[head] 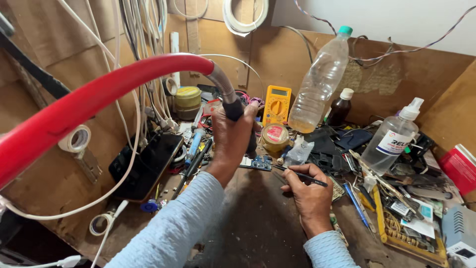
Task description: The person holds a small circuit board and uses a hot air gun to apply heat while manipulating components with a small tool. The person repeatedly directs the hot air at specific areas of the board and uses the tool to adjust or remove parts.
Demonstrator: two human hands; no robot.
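Two hands work over a cluttered wooden bench (258, 218) near the middle of the frame. The left hand (232, 136) is wrapped tight around a black nozzle handle (234, 108), fingers fully curled. From the handle a flexible metal neck (221, 82) runs up into a thick red hose (94, 101), which sweeps across the upper left of the frame. The nozzle points down at a small blue circuit board (261, 162) lying flat on the bench just right of the left wrist.

The right hand (310, 196), lower and right of centre, pinches thin black tweezers (303, 175) between thumb and forefinger; the other fingers are loosely bent. The tweezer tip reaches left, ending close beside the board; whether it touches cannot be told.

Behind the board stand a round tin (274, 135) and a yellow multimeter (276, 103). A clear plastic bottle (321, 79) with a green cap leans at the upper centre right, a brown bottle (340, 107) beside it. A spray bottle (394, 138) stands at the right. A dark phone (146, 166) lies at the left, with tape rolls (75, 139) and white cables (144, 59) near it.
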